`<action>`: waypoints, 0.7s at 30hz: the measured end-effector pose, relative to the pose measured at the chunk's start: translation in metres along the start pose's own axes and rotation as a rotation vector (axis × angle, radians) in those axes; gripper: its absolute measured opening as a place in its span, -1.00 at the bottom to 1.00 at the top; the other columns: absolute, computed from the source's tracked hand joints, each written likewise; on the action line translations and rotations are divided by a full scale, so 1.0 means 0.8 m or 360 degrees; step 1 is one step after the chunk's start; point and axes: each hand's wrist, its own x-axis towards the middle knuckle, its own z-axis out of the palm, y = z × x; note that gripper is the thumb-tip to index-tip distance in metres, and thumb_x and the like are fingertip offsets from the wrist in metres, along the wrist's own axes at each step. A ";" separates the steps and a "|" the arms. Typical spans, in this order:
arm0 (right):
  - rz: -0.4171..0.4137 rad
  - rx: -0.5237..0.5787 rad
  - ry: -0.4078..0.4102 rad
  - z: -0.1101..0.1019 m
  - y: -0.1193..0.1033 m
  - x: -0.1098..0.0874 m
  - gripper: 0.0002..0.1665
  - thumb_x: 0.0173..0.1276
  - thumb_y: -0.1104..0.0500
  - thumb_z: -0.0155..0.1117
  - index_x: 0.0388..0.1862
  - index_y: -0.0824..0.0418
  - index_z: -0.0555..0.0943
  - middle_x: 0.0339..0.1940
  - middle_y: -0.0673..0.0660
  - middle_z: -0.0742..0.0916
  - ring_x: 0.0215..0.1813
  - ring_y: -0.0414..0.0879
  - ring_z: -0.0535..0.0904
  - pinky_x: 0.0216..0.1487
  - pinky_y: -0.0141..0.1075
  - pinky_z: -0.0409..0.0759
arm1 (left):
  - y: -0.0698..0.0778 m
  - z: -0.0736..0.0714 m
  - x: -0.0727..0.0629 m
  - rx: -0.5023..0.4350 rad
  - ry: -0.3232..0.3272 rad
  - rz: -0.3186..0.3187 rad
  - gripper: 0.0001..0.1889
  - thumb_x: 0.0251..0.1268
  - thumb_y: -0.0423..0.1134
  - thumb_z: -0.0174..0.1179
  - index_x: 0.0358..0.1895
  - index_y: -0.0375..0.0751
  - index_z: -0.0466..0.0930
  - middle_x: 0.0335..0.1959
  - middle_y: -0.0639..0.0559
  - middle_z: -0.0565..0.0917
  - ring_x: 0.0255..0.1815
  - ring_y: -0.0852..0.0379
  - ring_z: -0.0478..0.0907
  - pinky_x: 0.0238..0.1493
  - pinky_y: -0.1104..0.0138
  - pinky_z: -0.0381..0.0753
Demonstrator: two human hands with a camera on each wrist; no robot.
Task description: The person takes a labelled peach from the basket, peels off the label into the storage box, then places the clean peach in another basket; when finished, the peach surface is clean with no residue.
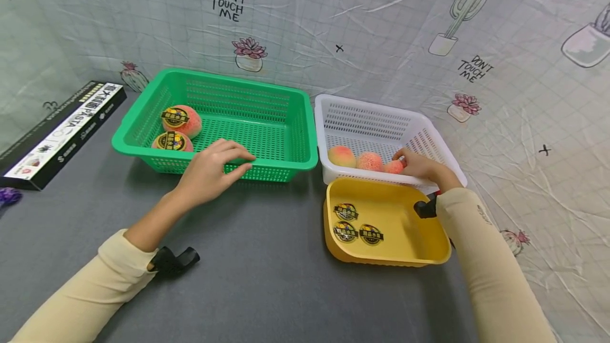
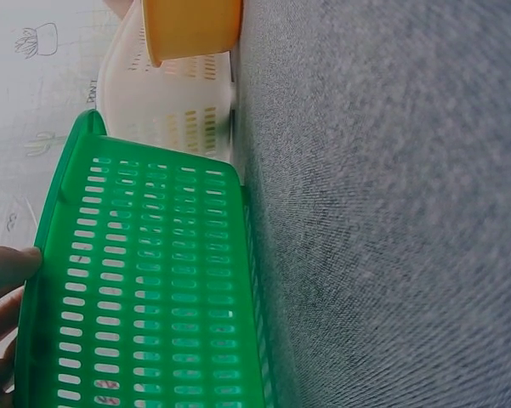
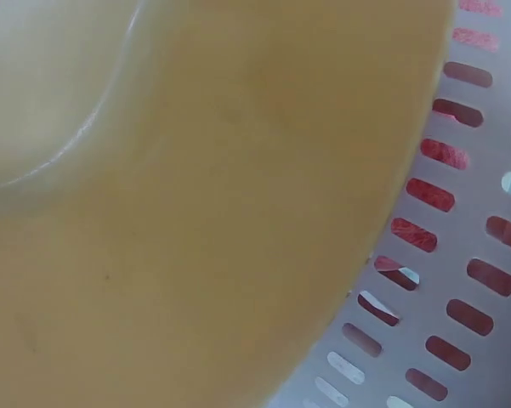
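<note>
In the head view my left hand point(image 1: 212, 171) is at the front rim of the green basket point(image 1: 248, 81), fingers loosely bent and holding nothing. The thumb is by the rim in the left wrist view. Two peaches point(image 1: 188, 120) with black-and-gold labels lie at the left inside that basket. My right hand point(image 1: 419, 165) reaches into the white basket point(image 1: 369, 102) and grips a small peach point(image 1: 393, 167), partly hidden by the fingers. Beside it sit a pinkish peach point(image 1: 369, 162) and a yellow-red peach point(image 1: 341, 156). The right wrist view shows no fingers.
A yellow basin point(image 1: 395, 221) stands before the white basket, under my right forearm; several black-and-gold labels point(image 1: 345, 231) are stuck inside it. At the far left lies a long black-and-white box point(image 1: 66, 131), with a purple item point(image 1: 8, 196) near it. A printed cloth hangs behind.
</note>
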 end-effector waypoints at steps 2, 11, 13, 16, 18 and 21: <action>0.0004 -0.0040 0.0010 0.000 -0.001 0.001 -0.42 0.31 0.24 0.19 0.22 0.44 0.24 0.07 0.44 0.44 0.01 0.21 0.33 0.03 -0.04 0.37 | 0.000 -0.001 0.000 0.0003 -0.0006 -0.0001 -0.85 0.08 -0.38 0.37 -0.24 -0.21 0.71 -0.21 -0.01 0.65 -0.17 0.02 0.51 -0.31 0.18 0.49; -0.0005 -0.0074 0.0000 -0.001 -0.005 0.001 -0.40 0.32 0.24 0.17 0.28 0.42 0.27 0.18 0.48 0.40 0.07 0.26 0.31 0.11 0.07 0.35 | 0.000 -0.004 -0.001 0.0012 0.0004 0.0022 -0.84 0.08 -0.37 0.37 -0.24 -0.23 0.70 -0.21 -0.04 0.65 -0.17 0.00 0.51 -0.28 0.17 0.49; 0.0008 -0.0054 -0.0028 -0.002 -0.006 0.001 -0.38 0.32 0.25 0.17 0.30 0.42 0.25 0.23 0.51 0.36 0.12 0.30 0.29 0.17 0.12 0.31 | 0.000 -0.004 -0.001 0.0015 0.0005 0.0024 -0.84 0.08 -0.37 0.37 -0.24 -0.23 0.70 -0.21 -0.03 0.65 -0.18 0.00 0.51 -0.29 0.17 0.49; 0.0027 -0.0018 -0.0061 -0.004 -0.007 0.000 -0.33 0.32 0.26 0.19 0.34 0.42 0.21 0.26 0.54 0.32 0.16 0.33 0.27 0.23 0.16 0.26 | 0.000 -0.004 -0.001 0.0015 0.0002 0.0020 -0.84 0.08 -0.36 0.37 -0.23 -0.23 0.70 -0.21 -0.03 0.65 -0.18 0.02 0.50 -0.31 0.18 0.48; 0.0035 0.0000 -0.0070 -0.006 -0.008 -0.001 -0.28 0.32 0.24 0.22 0.37 0.42 0.18 0.27 0.55 0.30 0.18 0.34 0.27 0.24 0.17 0.24 | 0.000 -0.003 0.000 0.0012 -0.0005 0.0016 -0.84 0.09 -0.36 0.37 -0.23 -0.22 0.70 -0.20 -0.02 0.65 -0.18 0.03 0.50 -0.31 0.18 0.48; 0.0026 0.0008 -0.0071 -0.007 -0.008 -0.003 -0.22 0.30 0.22 0.27 0.38 0.42 0.16 0.26 0.56 0.30 0.18 0.35 0.28 0.24 0.16 0.25 | 0.000 -0.004 0.000 0.0006 -0.0030 0.0006 -0.84 0.10 -0.36 0.36 -0.22 -0.22 0.70 -0.20 -0.03 0.65 -0.15 0.01 0.50 -0.27 0.16 0.49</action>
